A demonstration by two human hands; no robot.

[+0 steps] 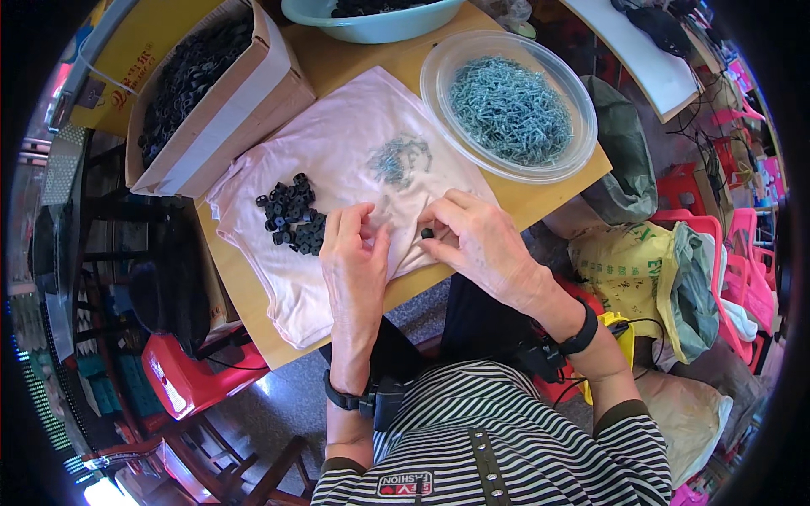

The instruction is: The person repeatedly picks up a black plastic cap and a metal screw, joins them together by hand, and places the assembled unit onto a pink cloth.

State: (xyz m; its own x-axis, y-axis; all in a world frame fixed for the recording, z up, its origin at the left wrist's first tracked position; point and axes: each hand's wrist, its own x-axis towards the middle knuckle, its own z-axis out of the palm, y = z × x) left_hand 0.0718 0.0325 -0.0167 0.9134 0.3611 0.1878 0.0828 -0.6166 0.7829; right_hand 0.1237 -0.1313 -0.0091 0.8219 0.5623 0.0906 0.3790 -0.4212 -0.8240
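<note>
A pale pink cloth [337,126] covers much of the wooden table before me. Between the thumb and fingers of my right hand [489,249] is a small black plastic piece [428,234]. My left hand [354,257] is just left of it, thumb and fingers curled toward each other; whatever they pinch is too small to make out. Beside my left fingers lies a heap of similar black pieces [291,215]. Farther off, a small scatter of silvery screws [396,160] rests on the cloth. The two hands are apart.
A round clear plastic tub [582,156] of screws [510,110] stands at the right. An open cardboard box [278,72] of black parts is at the left, and a light blue basin [371,29] at the back. Red stools [198,379] and sacks [624,270] surround the table.
</note>
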